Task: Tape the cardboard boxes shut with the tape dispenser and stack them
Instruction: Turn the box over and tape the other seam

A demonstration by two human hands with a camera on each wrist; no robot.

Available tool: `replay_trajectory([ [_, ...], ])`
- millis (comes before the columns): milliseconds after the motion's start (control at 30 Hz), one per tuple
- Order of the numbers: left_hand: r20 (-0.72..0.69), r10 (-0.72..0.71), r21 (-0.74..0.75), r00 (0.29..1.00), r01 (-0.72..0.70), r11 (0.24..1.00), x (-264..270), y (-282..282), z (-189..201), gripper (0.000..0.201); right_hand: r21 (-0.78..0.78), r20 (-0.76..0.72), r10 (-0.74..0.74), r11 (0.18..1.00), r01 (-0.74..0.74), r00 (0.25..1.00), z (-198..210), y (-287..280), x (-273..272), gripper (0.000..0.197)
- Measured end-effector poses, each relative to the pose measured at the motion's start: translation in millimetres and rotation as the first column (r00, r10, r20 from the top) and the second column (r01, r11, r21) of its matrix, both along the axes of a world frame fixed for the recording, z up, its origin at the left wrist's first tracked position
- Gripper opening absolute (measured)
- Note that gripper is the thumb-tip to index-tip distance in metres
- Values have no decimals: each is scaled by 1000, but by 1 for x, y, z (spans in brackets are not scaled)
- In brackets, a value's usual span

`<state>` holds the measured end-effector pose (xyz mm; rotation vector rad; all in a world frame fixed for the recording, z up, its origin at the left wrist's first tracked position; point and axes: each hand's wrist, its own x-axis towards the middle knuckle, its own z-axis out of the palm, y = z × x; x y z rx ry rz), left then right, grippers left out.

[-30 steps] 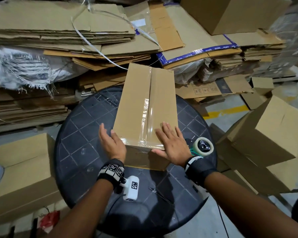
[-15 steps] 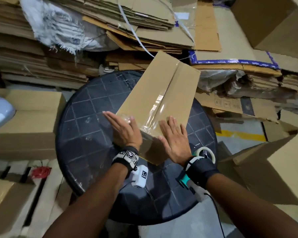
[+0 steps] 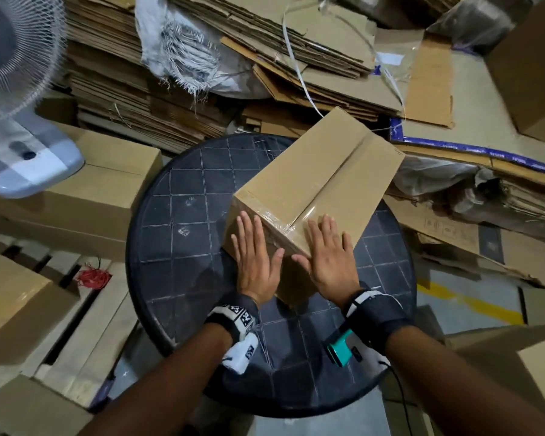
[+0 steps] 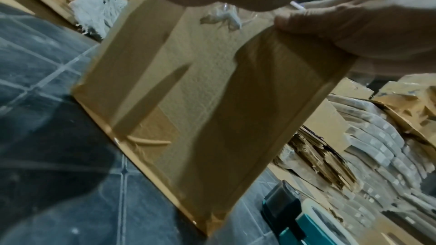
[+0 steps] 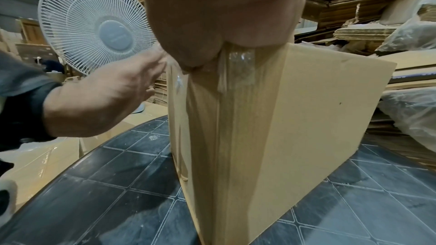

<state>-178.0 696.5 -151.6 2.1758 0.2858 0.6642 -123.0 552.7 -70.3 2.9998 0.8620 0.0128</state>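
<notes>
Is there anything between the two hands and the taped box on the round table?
Nothing visible. The left hand and right hand both lie flat on the box, at the near end where the tape folds over.

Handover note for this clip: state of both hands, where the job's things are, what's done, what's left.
Left hand and right hand: both flat, fingers straight, pressing the clear tape over the near edge of the cardboard box.
The box sits on the round black table; the tape dispenser lies on the table under the right wrist.
Done: top seam taped.
Left: probably lift the box off and stack it, perhaps with the closed boxes to the left.
</notes>
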Motion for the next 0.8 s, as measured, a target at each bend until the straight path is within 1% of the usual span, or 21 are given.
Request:
replay_trajectory([
  [67,77,1,77,997,-7,997,3,16,7,73,34,-2,-10,999,10,1000,0,-1,-1,84],
  [133,114,-16,184,993,-5,983,17,37,20,69,50,-2,-14,999,14,1000,-1,-1,-3,79],
  [200,105,-104,321,989,65,945,35,58,36,68,42,35,-9,999,7,999,-1,1,-3,77],
  [233,76,-171,397,982,128,909,45,68,44,69,33,54,-6,999,4,999,-3,2,-2,76],
  [300,-29,-299,533,954,268,803,64,88,60,73,21,74,-3,1000,1,997,-7,1,0,77],
  [367,-151,-407,624,901,406,668,83,103,73,81,36,66,-6,999,4,998,-8,0,0,80],
  [433,-273,-514,677,813,542,497,97,109,79,88,114,56,-29,993,23,998,-7,-2,-2,79],
  [500,-390,-573,706,720,634,316,105,107,79,93,233,48,-78,970,65,996,-8,-3,-6,72],
  [533,-431,-581,707,691,658,258,107,107,78,95,303,50,-117,948,96,992,-10,-2,-9,66],
  [567,-456,-582,700,674,675,233,107,106,78,97,376,59,-165,917,131,984,-11,-1,-11,59],
  [633,-485,-566,675,667,697,244,107,107,78,102,505,79,-274,840,198,959,-14,5,-13,45],
  [700,-519,-531,657,670,710,255,106,105,80,108,625,102,-380,743,238,919,-19,11,-13,34],
  [733,-536,-512,651,671,715,255,106,104,80,112,691,96,-431,677,252,897,-22,14,-13,32],
  [800,-563,-478,641,674,721,262,106,102,80,118,815,12,-532,496,300,847,-26,20,-14,33],
])
